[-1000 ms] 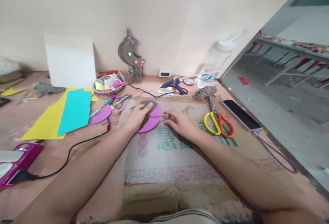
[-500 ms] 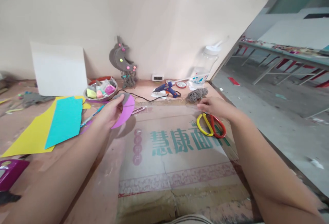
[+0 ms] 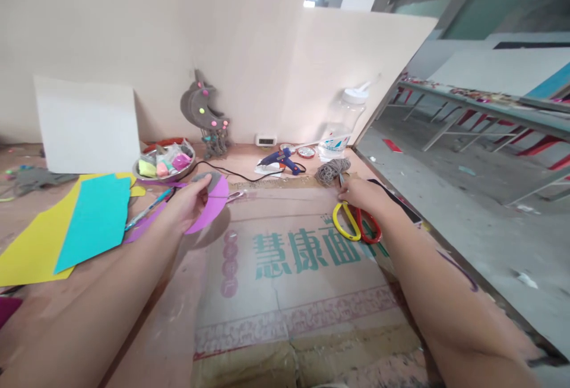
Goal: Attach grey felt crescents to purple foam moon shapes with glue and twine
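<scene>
My left hand (image 3: 192, 201) pinches a purple crescent-shaped sheet (image 3: 214, 207) with a grey piece (image 3: 208, 179) on it, slightly above the table. My right hand (image 3: 361, 193) is closed over the blade part of a pair of scissors. Its yellow and red handles (image 3: 346, 222) point toward me and rest over the printed cardboard (image 3: 267, 311); most of the blades are hidden under the fingers. Just beyond the right fingertips lies a bundle of grey yarn (image 3: 332, 171).
A blue glue gun (image 3: 281, 159), a clear bottle (image 3: 341, 127) and a small clock (image 3: 266, 140) stand along the board. To the left are a bowl of coloured clay (image 3: 164, 162), yellow (image 3: 35, 239) and turquoise sheets (image 3: 95, 216), and a grey moon ornament (image 3: 205, 106).
The view has swung slightly right. My right hand has come down closer over the scissors, and a blade tip now shows by its fingers. My left hand still holds the purple crescent.
</scene>
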### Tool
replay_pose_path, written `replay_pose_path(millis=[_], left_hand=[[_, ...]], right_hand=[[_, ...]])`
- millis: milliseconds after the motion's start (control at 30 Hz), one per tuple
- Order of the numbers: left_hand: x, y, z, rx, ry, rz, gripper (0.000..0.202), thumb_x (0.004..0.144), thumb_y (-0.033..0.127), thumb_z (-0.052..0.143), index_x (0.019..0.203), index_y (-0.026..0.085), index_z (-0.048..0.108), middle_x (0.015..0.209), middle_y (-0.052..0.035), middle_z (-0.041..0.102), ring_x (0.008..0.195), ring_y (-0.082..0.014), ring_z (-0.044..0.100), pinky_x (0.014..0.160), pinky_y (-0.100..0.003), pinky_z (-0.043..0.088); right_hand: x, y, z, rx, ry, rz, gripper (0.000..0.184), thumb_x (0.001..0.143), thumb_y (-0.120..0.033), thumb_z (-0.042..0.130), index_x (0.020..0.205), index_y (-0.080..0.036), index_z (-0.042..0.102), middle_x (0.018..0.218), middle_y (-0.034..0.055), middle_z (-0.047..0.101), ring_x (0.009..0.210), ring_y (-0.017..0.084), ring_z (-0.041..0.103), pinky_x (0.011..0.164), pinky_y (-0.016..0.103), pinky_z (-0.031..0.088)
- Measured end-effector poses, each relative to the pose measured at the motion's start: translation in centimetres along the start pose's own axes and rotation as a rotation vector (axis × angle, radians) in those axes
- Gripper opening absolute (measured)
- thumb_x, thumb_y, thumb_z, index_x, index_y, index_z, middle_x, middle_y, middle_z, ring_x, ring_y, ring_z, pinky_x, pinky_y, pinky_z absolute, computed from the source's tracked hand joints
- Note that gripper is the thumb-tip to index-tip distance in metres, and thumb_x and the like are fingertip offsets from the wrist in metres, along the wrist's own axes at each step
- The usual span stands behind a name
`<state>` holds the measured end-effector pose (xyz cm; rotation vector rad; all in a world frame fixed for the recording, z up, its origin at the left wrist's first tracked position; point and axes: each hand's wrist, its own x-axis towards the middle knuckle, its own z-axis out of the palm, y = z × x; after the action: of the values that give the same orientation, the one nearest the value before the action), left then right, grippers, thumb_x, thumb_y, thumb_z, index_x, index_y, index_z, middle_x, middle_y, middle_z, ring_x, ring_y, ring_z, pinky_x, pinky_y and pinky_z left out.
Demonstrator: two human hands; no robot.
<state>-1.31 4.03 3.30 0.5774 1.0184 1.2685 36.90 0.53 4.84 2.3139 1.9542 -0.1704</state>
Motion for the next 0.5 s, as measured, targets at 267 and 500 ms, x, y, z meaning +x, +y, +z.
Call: replay_pose_path(millis=[267,500], left_hand=[[0.0,-0.7,-0.1,0.028,-0.037,-0.058,0.007,0.079,0.015,0.058,0.079,0.013,0.065,0.067,-0.0017,0.068,0.056,-0.0093,0.063,0.055,-0.018,0.052],[-0.1,-1.7,-0.2,0.049,-0.114,-0.076,0.006,0.072,0.019,0.067,0.077,0.017,0.065,0.068,0.0003,0.068,0.058,-0.0094,0.062,0.057,-0.018,0.05]], right_hand=[[-1.7,-1.1,-3.1,0.37,0.363,-0.119,0.036,0.088,-0.038,0.035,0.079,-0.019,0.064,0.072,0.0029,0.066,0.067,0.015,0.059,0.063,0.025,0.042],[-4.2,-3.3,-4.8,0.824,0.663,-0.28,0.029,0.088,-0.039,0.045,0.077,-0.018,0.062,0.087,0.0051,0.068,0.073,0.015,0.061,0.068,0.027,0.046]])
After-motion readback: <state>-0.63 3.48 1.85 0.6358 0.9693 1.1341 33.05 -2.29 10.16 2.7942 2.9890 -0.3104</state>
